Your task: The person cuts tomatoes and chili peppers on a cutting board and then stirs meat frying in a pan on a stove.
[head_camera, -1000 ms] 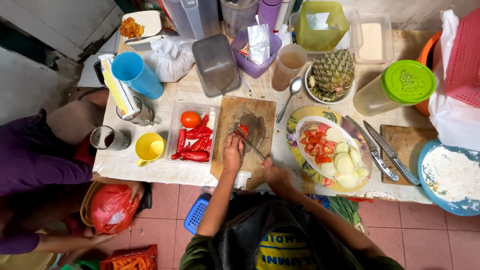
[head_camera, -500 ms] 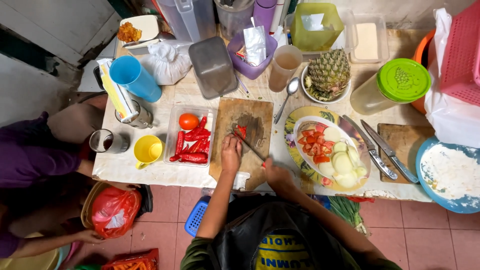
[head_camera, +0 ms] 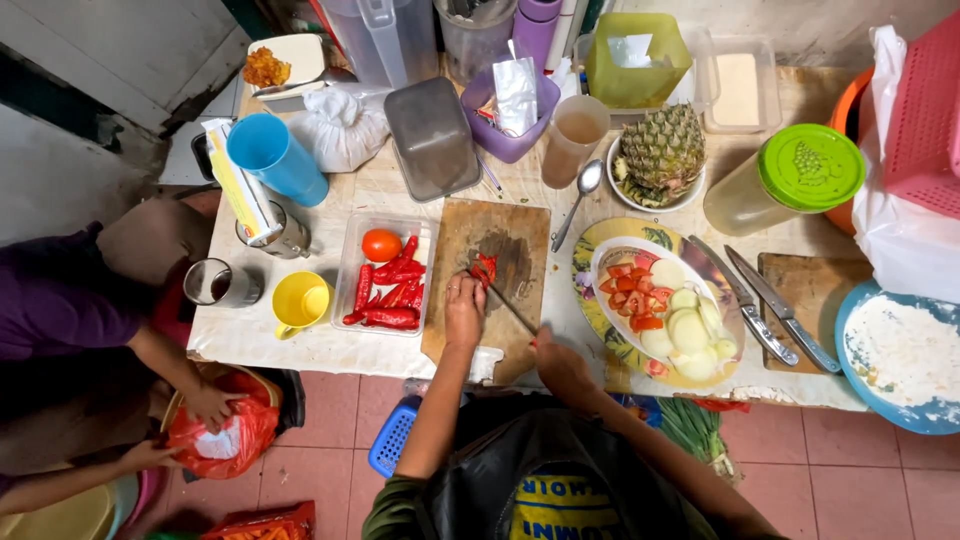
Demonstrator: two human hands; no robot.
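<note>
Left hand (head_camera: 464,305) pinches a red chili (head_camera: 486,268) on the wooden cutting board (head_camera: 520,235); right hand (head_camera: 558,358) grips a knife (head_camera: 510,308) beside it. Whole chilies (head_camera: 390,300) wait left in a clear tray (head_camera: 350,250), mostly uncut.

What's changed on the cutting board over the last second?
Little: the left hand still pins the red chili on the wooden cutting board, and the right hand still holds the knife, its blade barely shifted. Nothing was let go.
</note>
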